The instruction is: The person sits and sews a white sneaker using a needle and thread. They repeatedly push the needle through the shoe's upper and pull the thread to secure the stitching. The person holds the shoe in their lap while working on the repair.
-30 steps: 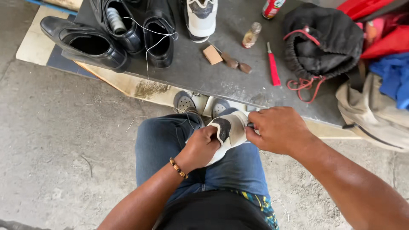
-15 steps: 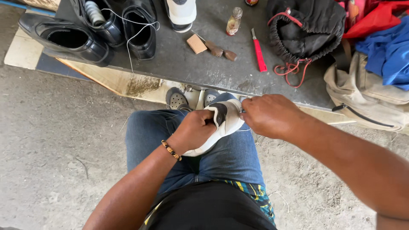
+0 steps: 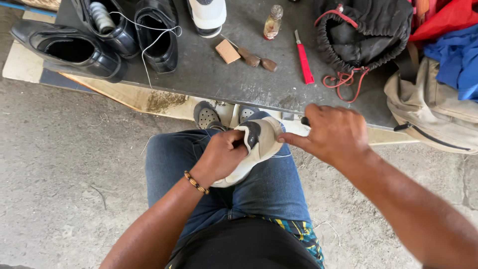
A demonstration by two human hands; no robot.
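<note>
Across the top of the frame runs a dark work board carrying black leather shoes at upper left, a black drawstring bag at upper right, a red-handled tool and a small bottle between them. Below it, at centre, a cream shoe rests on the person's jeans-clad lap. The left hand is curled around its near side, while the right hand touches its toe end with fingers drawn together — possibly pinching a thread, too fine to tell.
</note>
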